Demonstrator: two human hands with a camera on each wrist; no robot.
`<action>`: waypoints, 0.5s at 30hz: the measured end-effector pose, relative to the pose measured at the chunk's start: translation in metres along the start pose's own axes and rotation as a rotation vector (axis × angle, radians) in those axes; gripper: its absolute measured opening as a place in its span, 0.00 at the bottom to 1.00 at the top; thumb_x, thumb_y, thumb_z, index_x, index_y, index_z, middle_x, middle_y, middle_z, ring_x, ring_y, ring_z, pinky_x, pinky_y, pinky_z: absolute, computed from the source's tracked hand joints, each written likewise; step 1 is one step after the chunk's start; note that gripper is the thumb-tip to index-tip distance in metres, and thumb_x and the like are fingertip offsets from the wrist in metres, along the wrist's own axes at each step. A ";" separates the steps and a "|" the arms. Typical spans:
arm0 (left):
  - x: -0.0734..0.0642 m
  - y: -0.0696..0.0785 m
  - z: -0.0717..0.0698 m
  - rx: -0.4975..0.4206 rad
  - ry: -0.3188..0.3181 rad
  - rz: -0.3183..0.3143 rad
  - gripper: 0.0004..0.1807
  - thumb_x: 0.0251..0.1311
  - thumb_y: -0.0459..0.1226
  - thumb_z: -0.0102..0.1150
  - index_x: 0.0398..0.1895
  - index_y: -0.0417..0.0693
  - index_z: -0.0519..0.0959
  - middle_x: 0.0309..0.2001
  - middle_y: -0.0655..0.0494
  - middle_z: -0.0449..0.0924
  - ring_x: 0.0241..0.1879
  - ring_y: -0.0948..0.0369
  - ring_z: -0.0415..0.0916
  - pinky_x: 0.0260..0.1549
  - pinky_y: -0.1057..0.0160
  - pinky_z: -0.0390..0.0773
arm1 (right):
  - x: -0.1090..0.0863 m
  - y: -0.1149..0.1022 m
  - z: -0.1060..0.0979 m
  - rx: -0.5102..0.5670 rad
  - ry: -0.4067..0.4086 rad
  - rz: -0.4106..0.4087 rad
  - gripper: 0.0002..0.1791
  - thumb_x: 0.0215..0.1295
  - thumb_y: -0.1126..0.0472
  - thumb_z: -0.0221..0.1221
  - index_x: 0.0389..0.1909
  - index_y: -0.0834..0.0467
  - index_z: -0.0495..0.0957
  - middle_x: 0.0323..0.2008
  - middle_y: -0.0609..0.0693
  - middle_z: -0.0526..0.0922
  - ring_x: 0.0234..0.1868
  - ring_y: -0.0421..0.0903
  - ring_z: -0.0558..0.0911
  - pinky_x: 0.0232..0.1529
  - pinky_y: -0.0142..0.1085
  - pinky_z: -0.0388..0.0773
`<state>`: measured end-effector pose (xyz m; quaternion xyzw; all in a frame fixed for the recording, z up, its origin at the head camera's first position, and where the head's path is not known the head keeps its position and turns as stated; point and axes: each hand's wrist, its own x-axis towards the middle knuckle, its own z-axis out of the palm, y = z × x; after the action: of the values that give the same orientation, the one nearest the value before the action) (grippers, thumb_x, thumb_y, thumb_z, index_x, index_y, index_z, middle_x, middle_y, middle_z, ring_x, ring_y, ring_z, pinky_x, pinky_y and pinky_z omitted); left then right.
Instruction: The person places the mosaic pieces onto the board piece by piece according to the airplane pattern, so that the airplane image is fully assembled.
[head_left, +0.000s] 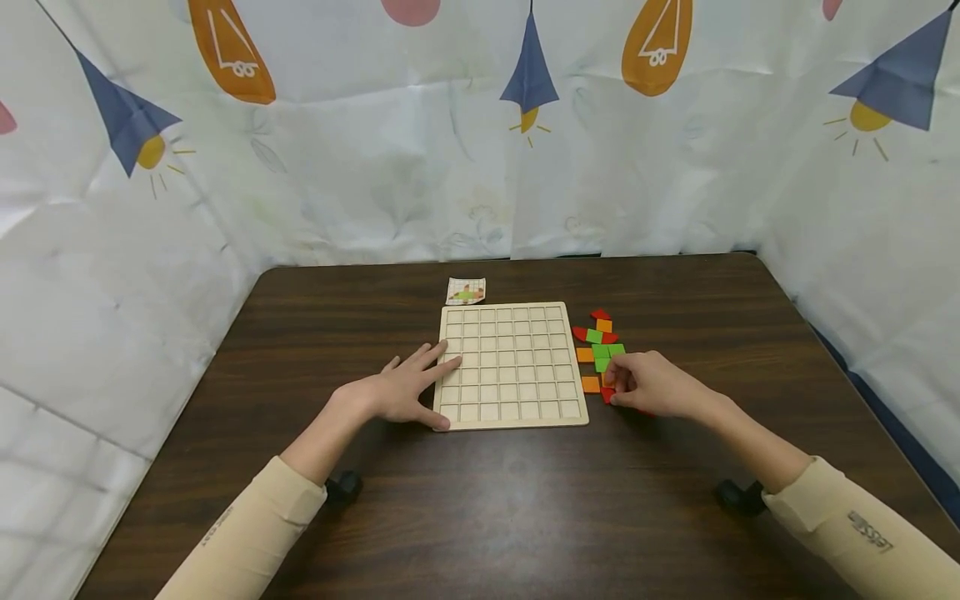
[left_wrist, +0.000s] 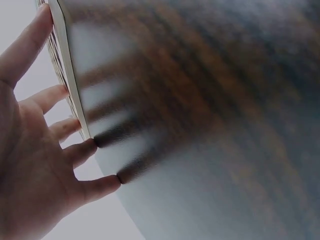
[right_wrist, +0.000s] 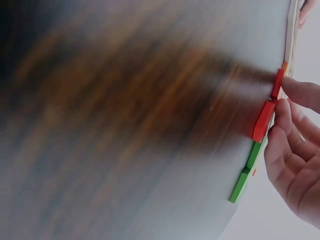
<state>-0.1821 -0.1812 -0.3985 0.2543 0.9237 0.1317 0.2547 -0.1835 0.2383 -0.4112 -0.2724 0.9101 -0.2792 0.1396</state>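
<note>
A pale wooden grid board [head_left: 513, 364] lies on the dark table with its squares bare. My left hand [head_left: 397, 389] rests with spread fingers along the board's left edge, thumb at the near corner. To the right of the board is a loose cluster of flat coloured tiles. My right hand [head_left: 651, 382] bends over its near end, thumb and fingertips pinching at a red tile [head_left: 607, 396]. In the right wrist view, the thumb touches one red tile [right_wrist: 277, 84], and another red tile [right_wrist: 263, 121] lies right by the index fingertip. The hand partly hides the nearest tiles.
A small picture card [head_left: 466, 291] with a coloured pattern on a grid lies behind the board. Green tiles [head_left: 601, 352], an orange tile [head_left: 591, 384] and several others sit beside the board. A patterned white curtain [head_left: 480, 183] hangs behind the wooden table [head_left: 495, 517].
</note>
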 end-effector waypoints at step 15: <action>0.001 -0.003 0.001 -0.024 0.004 0.011 0.58 0.59 0.61 0.70 0.85 0.56 0.47 0.83 0.47 0.31 0.81 0.45 0.29 0.70 0.30 0.36 | 0.002 -0.001 0.002 0.000 -0.034 -0.021 0.13 0.59 0.66 0.73 0.41 0.60 0.79 0.26 0.42 0.77 0.29 0.39 0.76 0.35 0.36 0.77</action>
<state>-0.1836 -0.1832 -0.4013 0.2562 0.9211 0.1445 0.2552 -0.1841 0.2353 -0.4123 -0.2865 0.9048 -0.2758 0.1524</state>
